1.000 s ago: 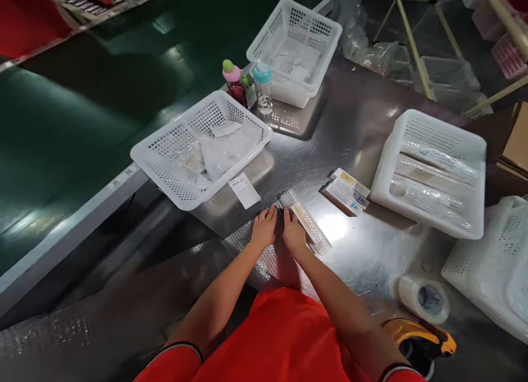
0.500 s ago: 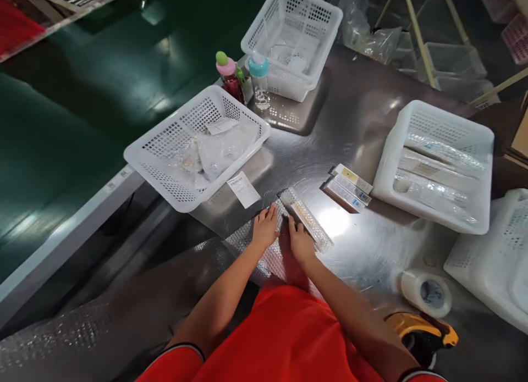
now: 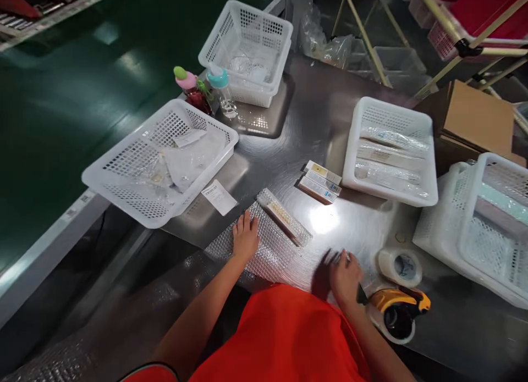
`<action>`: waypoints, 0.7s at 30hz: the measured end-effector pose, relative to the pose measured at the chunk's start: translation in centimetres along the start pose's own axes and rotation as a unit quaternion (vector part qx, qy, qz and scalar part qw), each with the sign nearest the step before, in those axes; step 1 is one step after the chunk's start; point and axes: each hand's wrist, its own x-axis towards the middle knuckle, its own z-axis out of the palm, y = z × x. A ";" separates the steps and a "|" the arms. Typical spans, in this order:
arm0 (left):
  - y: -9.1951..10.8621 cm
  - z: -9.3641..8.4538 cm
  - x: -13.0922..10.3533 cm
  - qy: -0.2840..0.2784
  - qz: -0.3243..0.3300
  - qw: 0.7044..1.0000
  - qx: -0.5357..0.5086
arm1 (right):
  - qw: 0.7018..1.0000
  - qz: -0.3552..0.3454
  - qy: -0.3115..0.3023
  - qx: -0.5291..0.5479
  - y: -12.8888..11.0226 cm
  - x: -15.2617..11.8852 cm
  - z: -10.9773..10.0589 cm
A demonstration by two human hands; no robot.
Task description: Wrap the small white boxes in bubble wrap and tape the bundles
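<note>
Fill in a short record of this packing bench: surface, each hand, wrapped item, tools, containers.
surface: steel table
left hand: flat on bubble wrap sheet
right hand: open, beside tape dispenser
wrapped item: long box in bubble wrap, on the sheet's far edge
tools: tape roll next to dispenser
loose boxes: three slim boxes
containers: white baskets around the table

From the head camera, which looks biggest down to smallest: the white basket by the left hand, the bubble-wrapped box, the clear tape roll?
1. White mesh basket
2. Bubble-wrapped long box
3. Clear tape roll, though it lies nearer the camera.
</note>
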 end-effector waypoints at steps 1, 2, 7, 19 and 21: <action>0.1 0.2 -0.5 0.011 0.009 1.000 0.002 | 0.998 -0.052 0.014 0.036 -2.8 1.4 -0.3; 0.2 0.3 -0.9 0.015 0.023 1.000 0.001 | 0.992 -0.108 0.013 0.067 -5.6 2.8 -0.7; 1.2 0.8 -2.1 -0.023 0.057 0.998 -0.017 | 0.959 -0.264 -0.089 0.059 -15.0 8.2 -2.4; 1.5 -0.8 -1.1 -0.033 -0.028 0.989 -0.139 | 0.979 -0.154 -0.136 0.008 -6.8 8.3 -2.1; 4.1 -0.9 -0.3 -0.054 -0.080 0.948 -0.302 | 0.982 -0.135 -0.134 0.017 -7.1 7.9 -1.9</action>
